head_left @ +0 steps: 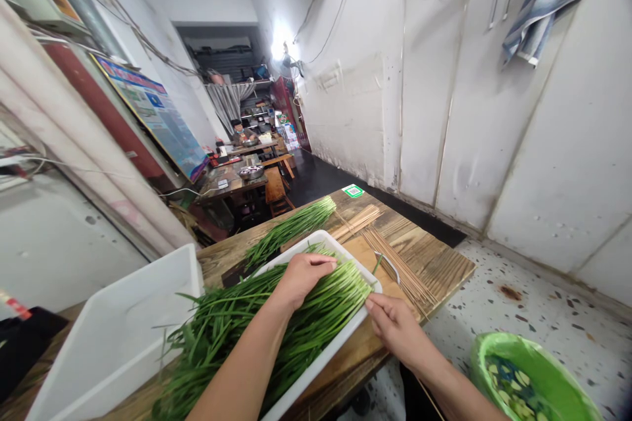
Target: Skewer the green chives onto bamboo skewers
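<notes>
A heap of green garlic chives (pixel 296 316) fills a white tray (pixel 378 285), with the pale stalk ends toward the right corner. Over the stalks, my left hand (pixel 303 276) is closed, thumb and fingers pinched on some chives near their pale part. At the stalk tips by the tray's corner, my right hand (pixel 390 322) is closed with its fingertips together. A thin bamboo skewer (pixel 430 397) shows below the right wrist, in line with those fingertips; its front part is hidden by the hand. Bamboo skewers (pixel 402 270) lie in a loose bundle beyond the tray.
Another chive bunch (pixel 296 227) lies behind the tray on the wooden table (pixel 447 268). A white bin (pixel 123 322) stands at left, a wooden board (pixel 363 253) under the tray. A green bucket (pixel 557 375) is on the floor at right. A person (pixel 241 135) sits farther back.
</notes>
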### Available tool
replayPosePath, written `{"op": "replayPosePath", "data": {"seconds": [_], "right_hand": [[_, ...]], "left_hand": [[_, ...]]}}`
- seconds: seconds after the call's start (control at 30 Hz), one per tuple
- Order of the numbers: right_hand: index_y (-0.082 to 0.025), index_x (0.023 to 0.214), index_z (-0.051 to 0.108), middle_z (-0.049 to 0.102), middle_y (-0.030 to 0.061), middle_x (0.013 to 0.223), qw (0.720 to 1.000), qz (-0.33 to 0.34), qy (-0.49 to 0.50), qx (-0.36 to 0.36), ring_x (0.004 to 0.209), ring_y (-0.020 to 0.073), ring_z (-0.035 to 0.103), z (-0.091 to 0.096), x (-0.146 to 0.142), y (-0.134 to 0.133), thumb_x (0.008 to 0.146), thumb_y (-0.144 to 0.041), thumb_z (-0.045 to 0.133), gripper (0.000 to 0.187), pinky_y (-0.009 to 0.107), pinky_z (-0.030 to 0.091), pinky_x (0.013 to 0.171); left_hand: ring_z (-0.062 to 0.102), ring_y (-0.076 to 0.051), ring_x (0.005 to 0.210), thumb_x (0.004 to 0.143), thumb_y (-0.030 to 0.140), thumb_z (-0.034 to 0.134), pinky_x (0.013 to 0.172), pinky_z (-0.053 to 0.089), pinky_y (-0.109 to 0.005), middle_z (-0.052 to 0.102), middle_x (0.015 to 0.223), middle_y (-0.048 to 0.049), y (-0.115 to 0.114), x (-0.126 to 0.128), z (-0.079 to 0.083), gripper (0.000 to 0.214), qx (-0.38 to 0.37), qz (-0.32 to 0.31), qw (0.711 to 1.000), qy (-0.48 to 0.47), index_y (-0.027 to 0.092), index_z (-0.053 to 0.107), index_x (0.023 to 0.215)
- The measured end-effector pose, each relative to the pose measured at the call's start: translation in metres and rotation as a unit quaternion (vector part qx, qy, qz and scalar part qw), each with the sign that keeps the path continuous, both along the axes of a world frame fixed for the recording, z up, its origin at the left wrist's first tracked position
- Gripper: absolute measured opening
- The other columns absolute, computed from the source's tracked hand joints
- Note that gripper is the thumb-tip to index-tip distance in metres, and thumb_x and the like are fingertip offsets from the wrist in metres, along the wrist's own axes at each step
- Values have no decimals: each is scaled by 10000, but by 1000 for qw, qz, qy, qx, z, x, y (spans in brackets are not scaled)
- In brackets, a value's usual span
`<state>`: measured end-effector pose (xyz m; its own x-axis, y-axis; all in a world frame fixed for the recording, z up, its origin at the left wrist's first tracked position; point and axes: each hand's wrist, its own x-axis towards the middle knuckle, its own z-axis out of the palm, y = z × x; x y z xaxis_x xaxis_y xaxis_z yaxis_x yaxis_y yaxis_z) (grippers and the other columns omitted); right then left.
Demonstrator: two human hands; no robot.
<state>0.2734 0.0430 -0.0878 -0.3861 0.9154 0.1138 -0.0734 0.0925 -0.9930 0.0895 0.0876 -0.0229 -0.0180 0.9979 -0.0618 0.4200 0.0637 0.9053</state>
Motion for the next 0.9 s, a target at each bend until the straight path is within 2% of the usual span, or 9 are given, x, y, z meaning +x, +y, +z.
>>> {"op": "replayPosePath", "data": {"seconds": [0.17, 0.43, 0.57, 0.8, 0.9], "right_hand": [[-198, 599, 353, 264, -95, 440, 1000, 4, -4, -5, 392, 61, 212, -1, 0, 0, 830, -491, 422, 379, 208, 142, 383], [-194, 624, 370, 265, -95, 451, 1000, 4, 8, 4, 396, 62, 224, -7, -2, 2, 852, -458, 408, 352, 202, 153, 381], [-196, 626, 365, 250, -97, 455, 1000, 7, 12, 4, 398, 64, 212, -8, -2, 2, 857, -439, 408, 339, 205, 152, 385], [-199, 609, 345, 270, -81, 479, 999, -17, -27, 44, 434, 78, 250, -1, -1, 0, 873, -375, 398, 322, 213, 197, 416], [-206, 603, 317, 256, -79, 489, 997, -10, -29, 67, 445, 82, 250, 6, -1, 1, 880, -358, 390, 325, 216, 203, 425]], "left_hand": [[628, -207, 785, 630, 308, 633, 750, 443, -288, 717, 828, -68, 1, -3, -1, 348, -13, -12, 1000, 3, 113, 698, 911], [630, -220, 809, 667, 294, 588, 744, 442, -283, 716, 857, -53, -8, 3, 14, 296, 40, -21, 996, 80, 134, 709, 885], [630, -214, 818, 692, 294, 568, 749, 442, -278, 714, 871, -40, -10, 3, 16, 276, 64, -59, 991, 98, 159, 711, 885], [620, -214, 807, 647, 306, 633, 768, 434, -283, 715, 851, -57, -8, 1, 13, 253, 41, -58, 996, 54, 143, 725, 817], [611, -194, 769, 626, 312, 668, 748, 431, -277, 714, 823, -50, -8, -1, 15, 269, 16, -41, 999, -22, 140, 719, 827]]}}
